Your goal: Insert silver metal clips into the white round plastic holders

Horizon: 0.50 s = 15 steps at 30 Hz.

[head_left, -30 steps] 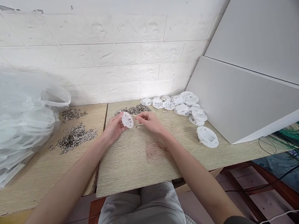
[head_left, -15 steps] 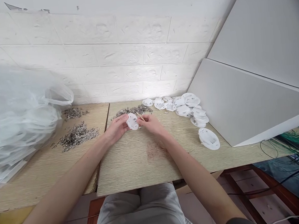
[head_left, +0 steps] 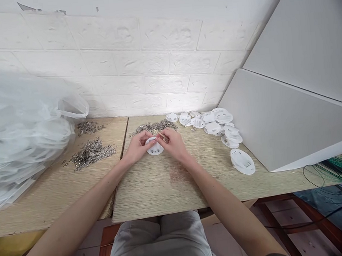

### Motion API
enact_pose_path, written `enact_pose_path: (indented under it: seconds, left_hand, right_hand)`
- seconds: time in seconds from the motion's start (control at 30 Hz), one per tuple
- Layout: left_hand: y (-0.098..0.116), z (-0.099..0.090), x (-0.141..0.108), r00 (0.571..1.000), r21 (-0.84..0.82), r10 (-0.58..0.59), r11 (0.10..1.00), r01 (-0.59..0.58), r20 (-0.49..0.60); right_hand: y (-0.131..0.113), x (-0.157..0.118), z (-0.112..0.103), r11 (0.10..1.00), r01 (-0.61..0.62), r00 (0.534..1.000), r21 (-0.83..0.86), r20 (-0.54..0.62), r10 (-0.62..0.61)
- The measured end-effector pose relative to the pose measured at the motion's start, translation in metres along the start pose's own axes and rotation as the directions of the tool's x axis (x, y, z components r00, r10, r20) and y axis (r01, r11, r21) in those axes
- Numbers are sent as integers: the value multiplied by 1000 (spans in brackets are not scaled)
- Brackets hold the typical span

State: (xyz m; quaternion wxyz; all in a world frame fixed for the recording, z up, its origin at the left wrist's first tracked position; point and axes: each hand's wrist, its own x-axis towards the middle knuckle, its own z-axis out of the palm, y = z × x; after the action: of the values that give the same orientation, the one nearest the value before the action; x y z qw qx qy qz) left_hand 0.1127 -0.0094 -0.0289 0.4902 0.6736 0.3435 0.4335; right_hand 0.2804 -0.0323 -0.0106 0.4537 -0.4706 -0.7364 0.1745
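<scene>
Between my two hands, above the wooden table, is a white plastic disc [head_left: 155, 150] with small metal pieces along its lower part. My left hand [head_left: 138, 147] pinches the disc's left side, thumb on its face. At the upper right edge, my right hand [head_left: 172, 143] has its thumb pressed on the disc and also keeps a thin pale stick [head_left: 160, 134] between its fingers. Just behind the hands lies a heap of small metal parts [head_left: 156, 126]. The fingertips behind the disc are hidden.
More metal parts lie in a larger pile [head_left: 93, 153] and a smaller pile [head_left: 88, 127] at left, beside a big clear plastic bag [head_left: 27, 143] of white pieces. Several white discs [head_left: 214, 127] are heaped at right, one disc [head_left: 243, 161] nearer me. A grey-white box [head_left: 300, 121] stands beyond.
The disc has been turned so its face with the metal pieces tilts up toward me. Both hands have closed in on it, the right thumb now on its face. The view has shifted slightly.
</scene>
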Motion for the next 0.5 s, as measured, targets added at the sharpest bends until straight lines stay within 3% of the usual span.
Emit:
enact_pose_path:
  seconds: [0.13,0.3,0.5]
  left_hand:
    - [4,0,-2,991,167,132,978,-126,-27]
    - [7,-2,-5,952,422,307,863,-278,-2]
    - [4,-4,-3,929,494,371,807,-323,-1]
  right_hand:
    - [3,1,-2,999,36,999,38,-16,-35]
    - [8,0,-1,1000,-6,999,6,-39,6]
    - [9,1,-2,999,18,997,37,-76,-15]
